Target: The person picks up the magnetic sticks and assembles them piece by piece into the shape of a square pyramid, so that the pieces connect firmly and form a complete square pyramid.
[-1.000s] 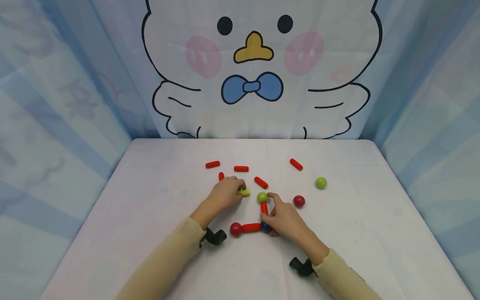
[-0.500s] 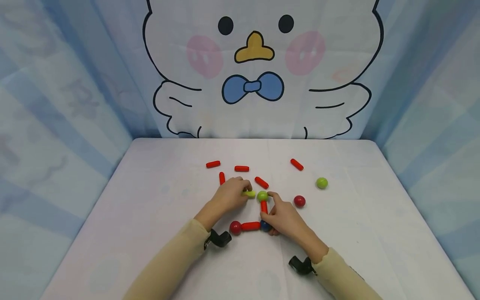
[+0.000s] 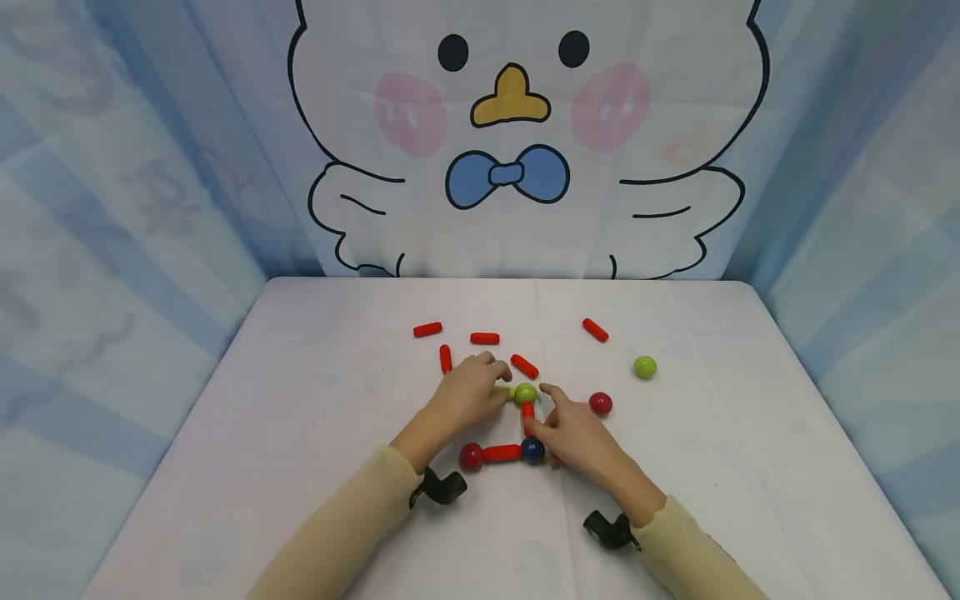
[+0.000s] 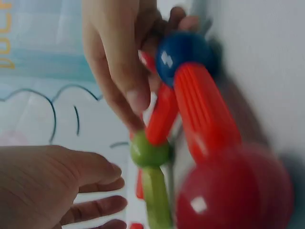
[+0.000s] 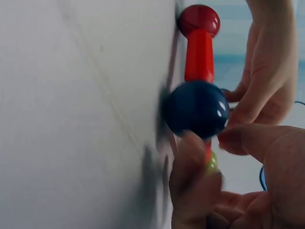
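My left hand (image 3: 468, 390) is beside a yellow-green stick (image 4: 157, 195) that meets a green ball (image 3: 526, 394). In the left wrist view its fingers are extended and stand apart from the stick. From the green ball a red stick (image 3: 528, 415) runs to a blue ball (image 3: 532, 451). Another red stick (image 3: 502, 454) links the blue ball to a dark red ball (image 3: 471, 457). My right hand (image 3: 581, 433) is spread loosely along the right side of these joined pieces, its thumb over the upright red stick. Its lower fingers look blurred near the blue ball in the right wrist view.
Several loose red sticks (image 3: 485, 338) lie toward the back of the white table (image 3: 315, 333). A loose dark red ball (image 3: 601, 404) and a loose green ball (image 3: 645, 367) lie to the right. A curtain (image 3: 510, 233) with a cartoon bird hangs behind.
My left hand has moved right, bringing the yellow-green stick up to the green ball, and its fingers have parted from it. My right hand has shifted slightly right, uncovering the blue ball.
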Tool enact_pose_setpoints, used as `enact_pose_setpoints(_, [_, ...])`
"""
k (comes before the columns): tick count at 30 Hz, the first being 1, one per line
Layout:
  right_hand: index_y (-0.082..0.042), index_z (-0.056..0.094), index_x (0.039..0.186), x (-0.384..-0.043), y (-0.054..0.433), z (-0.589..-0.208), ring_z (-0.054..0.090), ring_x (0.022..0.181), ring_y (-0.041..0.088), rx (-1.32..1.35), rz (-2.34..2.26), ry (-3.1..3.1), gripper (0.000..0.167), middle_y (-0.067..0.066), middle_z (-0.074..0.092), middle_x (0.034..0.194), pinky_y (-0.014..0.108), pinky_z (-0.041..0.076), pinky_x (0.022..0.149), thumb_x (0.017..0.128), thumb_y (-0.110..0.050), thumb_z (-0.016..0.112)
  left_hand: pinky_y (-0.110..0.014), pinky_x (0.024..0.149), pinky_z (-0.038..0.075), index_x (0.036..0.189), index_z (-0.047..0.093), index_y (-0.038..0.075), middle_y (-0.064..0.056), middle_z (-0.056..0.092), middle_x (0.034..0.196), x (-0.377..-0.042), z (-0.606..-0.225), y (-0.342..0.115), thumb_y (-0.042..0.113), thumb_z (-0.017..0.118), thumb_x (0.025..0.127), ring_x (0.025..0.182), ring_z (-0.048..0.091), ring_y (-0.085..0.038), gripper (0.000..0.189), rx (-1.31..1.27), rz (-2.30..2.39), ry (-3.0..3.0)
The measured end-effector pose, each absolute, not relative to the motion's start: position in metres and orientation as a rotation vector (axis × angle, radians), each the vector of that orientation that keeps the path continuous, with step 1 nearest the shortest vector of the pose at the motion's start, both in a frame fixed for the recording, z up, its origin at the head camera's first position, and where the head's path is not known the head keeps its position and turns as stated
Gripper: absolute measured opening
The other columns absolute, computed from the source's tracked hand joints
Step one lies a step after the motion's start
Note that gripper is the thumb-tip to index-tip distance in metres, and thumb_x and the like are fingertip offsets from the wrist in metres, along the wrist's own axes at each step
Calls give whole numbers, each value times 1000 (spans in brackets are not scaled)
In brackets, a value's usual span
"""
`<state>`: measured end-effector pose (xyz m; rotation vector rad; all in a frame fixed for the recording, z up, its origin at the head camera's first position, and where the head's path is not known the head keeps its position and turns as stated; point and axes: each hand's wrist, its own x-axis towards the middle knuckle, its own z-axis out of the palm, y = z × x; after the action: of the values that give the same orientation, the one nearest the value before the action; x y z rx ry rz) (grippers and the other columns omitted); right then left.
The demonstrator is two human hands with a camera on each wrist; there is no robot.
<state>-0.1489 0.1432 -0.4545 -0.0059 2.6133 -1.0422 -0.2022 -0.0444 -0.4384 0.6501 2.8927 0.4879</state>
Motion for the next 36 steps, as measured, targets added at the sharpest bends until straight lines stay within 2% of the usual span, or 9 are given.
enact_pose_setpoints(4, [-8, 60, 139, -155, 158, -447, 56, 64, 17, -45, -975, 2766, 44, 3, 65, 83, 29, 46, 60, 99, -25, 67, -25, 70, 56, 116, 72, 13, -3, 66, 99, -178, -429, -30, 36, 70, 99, 79, 60, -15, 29, 615, 423, 2922])
enact_pose_setpoints(6, [-7, 67, 129, -159, 168, -444, 56, 71, 18, -74, -927, 2870, 35, 5, 65, 89, 30, 46, 63, 98, -21, 68, -26, 59, 52, 113, 71, 11, -3, 63, 88, -164, -428, -20, 46, 67, 99, 67, 57, -15, 38, 604, 359, 2922])
enact_pose_setpoints(9, [-6, 69, 124, -162, 181, -440, 58, 79, 22, -55, -857, 2983, 31, 13, 63, 103, 34, 48, 68, 95, -17, 69, -27, 49, 45, 107, 70, 10, -2, 57, 78, -147, -434, -6, 62, 62, 96, 56, 52, -16, 54, 602, 231, 2947])
enact_pose_setpoints(12, [-6, 67, 126, -164, 190, -438, 57, 83, 25, 3, -818, 3004, 32, 21, 57, 118, 35, 48, 68, 94, -14, 68, -27, 46, 42, 108, 68, 9, -2, 53, 74, -138, -441, 2, 67, 63, 93, 52, 50, -16, 60, 585, 143, 3007])
enact_pose_setpoints(15, [-5, 65, 127, -164, 195, -437, 55, 81, 27, 38, -809, 2971, 34, 25, 52, 127, 35, 44, 66, 94, -11, 65, -26, 47, 43, 114, 67, 8, -2, 53, 74, -137, -446, 3, 61, 70, 91, 51, 50, -15, 58, 562, 129, 3031])
enact_pose_setpoints(18, [-4, 66, 126, -164, 200, -438, 55, 84, 28, 27, -793, 2950, 32, 26, 53, 127, 37, 44, 68, 94, -10, 63, -26, 49, 43, 114, 66, 10, -1, 54, 75, -139, -446, -2, 55, 73, 91, 54, 50, -14, 52, 562, 168, 2971])
enact_pose_setpoints(23, [-2, 68, 123, -165, 209, -442, 56, 93, 29, -13, -792, 2902, 31, 22, 62, 118, 40, 48, 76, 93, -11, 63, -26, 52, 43, 115, 64, 14, 1, 54, 79, -139, -442, -15, 49, 76, 91, 62, 53, -13, 44, 604, 173, 2823])
enact_pose_setpoints(30, [-3, 66, 126, -167, 216, -440, 56, 89, 26, 4, -837, 2801, 36, 17, 67, 115, 35, 49, 72, 92, -13, 70, -24, 57, 45, 123, 69, 19, 5, 57, 85, -140, -433, -37, 40, 79, 91, 67, 54, -10, 40, 750, 141, 2729])
enact_pose_setpoints(36, [-2, 66, 122, -167, 214, -445, 58, 87, 24, -30, -886, 2763, 33, 15, 67, 109, 34, 51, 72, 91, -10, 73, -23, 62, 48, 119, 72, 23, 5, 60, 91, -146, -430, -56, 25, 80, 91, 78, 53, -11, 29, 792, 89, 2723])
